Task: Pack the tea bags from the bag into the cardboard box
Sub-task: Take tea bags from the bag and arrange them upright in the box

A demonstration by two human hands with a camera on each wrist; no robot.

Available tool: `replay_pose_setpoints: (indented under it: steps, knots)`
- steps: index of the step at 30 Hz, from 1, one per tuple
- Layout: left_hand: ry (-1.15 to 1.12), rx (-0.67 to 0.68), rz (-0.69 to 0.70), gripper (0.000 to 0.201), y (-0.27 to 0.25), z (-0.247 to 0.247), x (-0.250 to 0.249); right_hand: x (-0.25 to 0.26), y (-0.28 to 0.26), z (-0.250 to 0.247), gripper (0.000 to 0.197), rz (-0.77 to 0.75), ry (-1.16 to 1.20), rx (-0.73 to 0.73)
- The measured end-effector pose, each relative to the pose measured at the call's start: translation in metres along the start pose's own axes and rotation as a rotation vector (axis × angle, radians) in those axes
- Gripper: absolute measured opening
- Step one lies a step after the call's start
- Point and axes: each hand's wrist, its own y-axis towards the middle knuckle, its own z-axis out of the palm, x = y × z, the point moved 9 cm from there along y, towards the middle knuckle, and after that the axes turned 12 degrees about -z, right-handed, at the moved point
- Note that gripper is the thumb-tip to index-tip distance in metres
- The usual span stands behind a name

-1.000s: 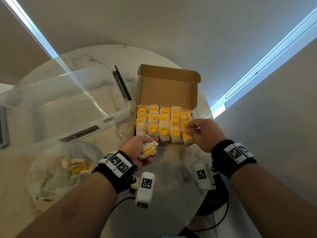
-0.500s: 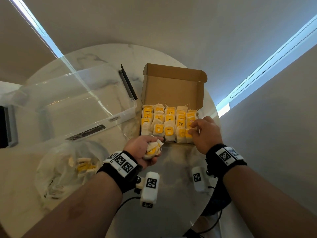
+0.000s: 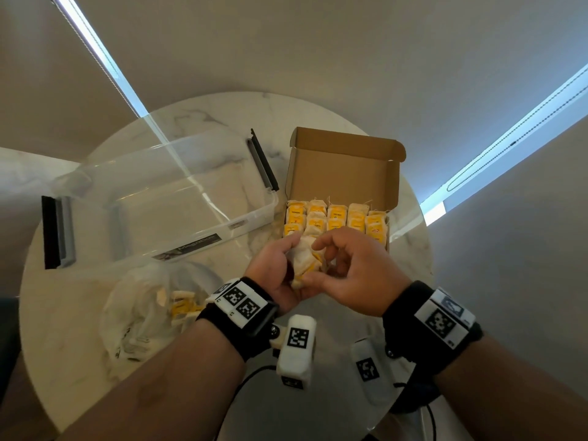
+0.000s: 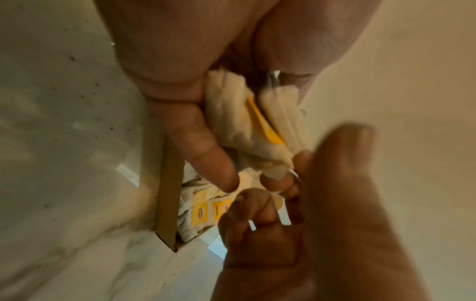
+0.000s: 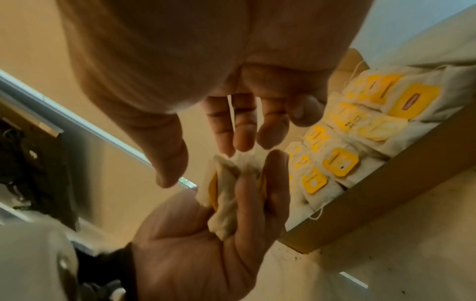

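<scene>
The open cardboard box [image 3: 343, 173] sits on the round marble table [image 3: 222, 122], lid upright, with rows of yellow-tagged tea bags [image 3: 337, 218] standing inside. Just in front of the box, my left hand [image 3: 276, 272] grips a small bundle of tea bags [image 3: 305, 262] in its curled fingers. My right hand [image 3: 350, 272] is right beside it. In the right wrist view its fingertips [image 5: 242, 142] touch the top of the bundle [image 5: 226, 195] while the thumb stays apart. The left wrist view shows the bundle [image 4: 247, 126] close up.
A crumpled clear plastic bag [image 3: 140, 313] holding more tea bags [image 3: 181, 307] lies at the table's near left. A large clear plastic bin [image 3: 178, 198] stands left of the box. The table edge runs close on the right.
My right hand has left the box's front right corner and come left to the bundle. My left hand has lifted the bundle closer to the box's front edge.
</scene>
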Motion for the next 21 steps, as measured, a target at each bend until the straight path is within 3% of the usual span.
replay_pose_setpoints:
  steps: [5, 9, 12, 14, 18, 21]
  knots:
    - [-0.036, 0.054, 0.015, 0.080, -0.005, -0.001, -0.001, 0.010, 0.003, 0.005, 0.052, -0.080, -0.093, 0.010]
    - [0.000, 0.090, 0.024, 0.085, -0.010, 0.000, 0.001, 0.009, 0.006, 0.016, 0.021, -0.083, -0.126, 0.043]
    - [0.033, 0.091, 0.034, 0.083, -0.008, -0.002, 0.000, -0.001, 0.007, 0.014, 0.004, 0.044, -0.071, -0.004]
    - [0.052, 0.071, 0.040, 0.082, -0.006, -0.006, 0.000, -0.011, 0.007, 0.011, 0.014, 0.154, 0.026, -0.064]
    - [0.040, 0.072, 0.054, 0.063, -0.006, -0.010, -0.002, -0.038, -0.005, 0.016, 0.018, 0.530, 0.617, -0.262]
    - [0.031, 0.075, 0.113, 0.053, -0.008, -0.012, -0.005, -0.049, -0.013, 0.032, 0.019, 0.760, 0.918, -0.260]
